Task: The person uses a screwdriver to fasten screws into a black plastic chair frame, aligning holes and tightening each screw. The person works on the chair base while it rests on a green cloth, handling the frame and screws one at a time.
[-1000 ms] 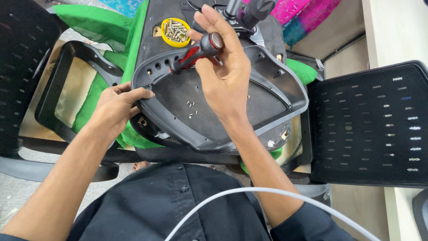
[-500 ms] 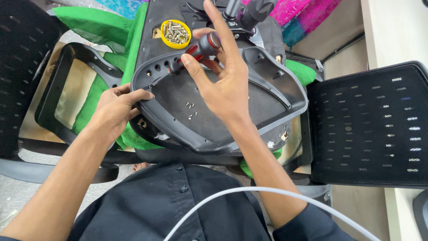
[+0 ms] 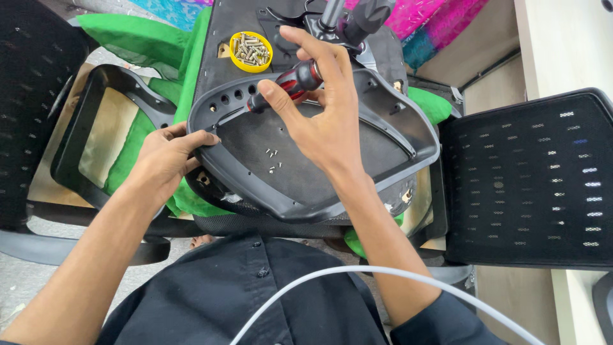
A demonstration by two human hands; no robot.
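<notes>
We had a yellow lid [image 3: 251,50] full of screws up top, green cloth [image 3: 137,39] under everything, a black mesh chair back [image 3: 533,179] off to the right, and a white cable [image 3: 383,273] crossing the bottom.

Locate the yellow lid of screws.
In the head view, the yellow lid of screws sits at top centre-left on the black chair underside, just beyond the screwdriver in the right hand.
</notes>
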